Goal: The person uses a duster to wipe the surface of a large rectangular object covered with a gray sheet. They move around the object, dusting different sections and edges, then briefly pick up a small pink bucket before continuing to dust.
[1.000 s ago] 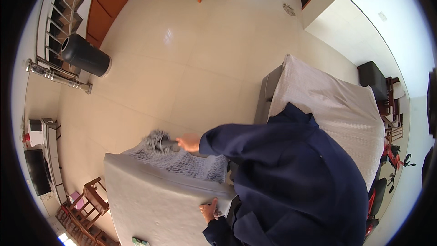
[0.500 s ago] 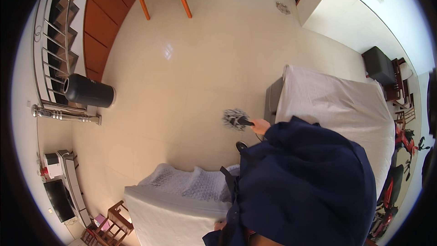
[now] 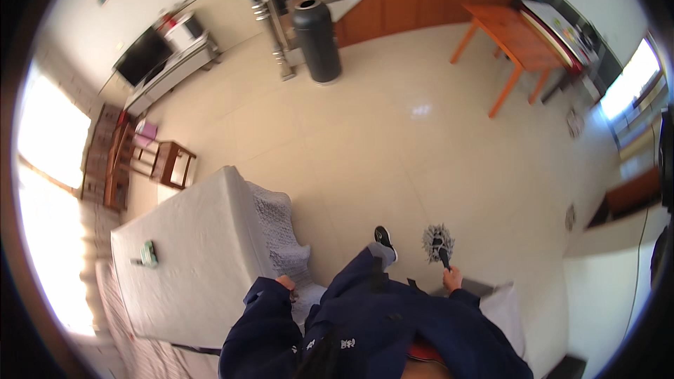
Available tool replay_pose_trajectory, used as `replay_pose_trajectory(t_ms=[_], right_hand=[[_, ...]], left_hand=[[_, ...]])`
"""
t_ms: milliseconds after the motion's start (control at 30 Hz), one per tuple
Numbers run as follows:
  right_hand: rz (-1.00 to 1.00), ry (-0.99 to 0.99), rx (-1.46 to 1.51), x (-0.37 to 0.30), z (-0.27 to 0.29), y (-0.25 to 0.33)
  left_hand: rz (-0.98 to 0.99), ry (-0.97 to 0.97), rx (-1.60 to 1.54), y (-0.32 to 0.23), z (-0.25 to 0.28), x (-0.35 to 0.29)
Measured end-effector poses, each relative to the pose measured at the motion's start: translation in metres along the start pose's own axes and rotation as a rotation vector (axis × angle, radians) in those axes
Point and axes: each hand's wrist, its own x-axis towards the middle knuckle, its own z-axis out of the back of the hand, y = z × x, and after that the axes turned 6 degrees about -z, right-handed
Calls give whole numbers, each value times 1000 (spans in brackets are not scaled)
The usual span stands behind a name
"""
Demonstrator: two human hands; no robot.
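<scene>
My right hand is wrapped round the black handle of a fluffy grey duster, held above the tiled floor. My left hand hangs by the side of a large block under a pale cover, such as a mattress or bed. It is close to a grey, bubbly-textured sheet draped down that side. Its fingers are too small and blurred to make out. On the pale cover lies a small green object with a dark handle-like end.
A tall black bin stands by the stair post. An orange wooden table is at the far right, a wooden chair at the left beyond the covered block. A low cabinet bears a television. Another cloth-covered piece sits beside my right arm.
My view and body have turned to the left. The duster stays in my right hand. My left hand and arm, mostly hidden before, now show beside the covered block.
</scene>
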Motion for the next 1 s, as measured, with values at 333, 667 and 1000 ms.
replay_pose_trajectory(t_ms=[333,667,1000], right_hand=[[160,396,-226,13,22,123],[225,354,-896,253,-28,234],[500,461,-897,307,-237,608]], left_hand=[[145,-272,-479,-63,45,27],[418,-594,-1043,-5,224,99],[907,-471,-1431,66,294,93]])
